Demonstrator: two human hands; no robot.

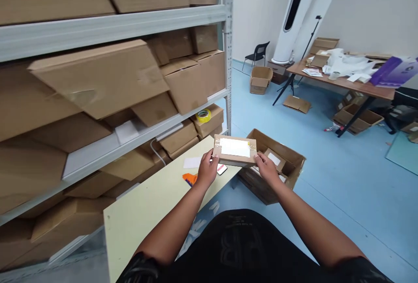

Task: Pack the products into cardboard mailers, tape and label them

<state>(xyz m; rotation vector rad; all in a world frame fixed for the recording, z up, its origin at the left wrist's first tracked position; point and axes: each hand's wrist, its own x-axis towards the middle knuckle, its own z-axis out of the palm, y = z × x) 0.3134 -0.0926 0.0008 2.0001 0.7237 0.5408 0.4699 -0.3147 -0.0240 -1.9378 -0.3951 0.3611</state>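
Between my hands is a small flat cardboard box (235,160) with a white label on top and clear tape at both ends. My left hand (207,167) grips its left end and my right hand (267,167) grips its right end. The box is held up over the end of a pale yellow table (150,213) and the near edge of a large open carton (295,161). In that carton lie several smaller labelled boxes (276,160). On the table, by my left hand, are an orange tape dispenser (189,177), a phone-like object (222,169) and a white sheet (192,163).
To the left, a metal shelf rack (137,137) is packed with cardboard boxes; a yellow tape roll (203,116) rests on one. Across the blue floor stands a brown table (346,83) with white bags and a purple box (393,72). An open carton (260,87) sits near a black chair (260,52).
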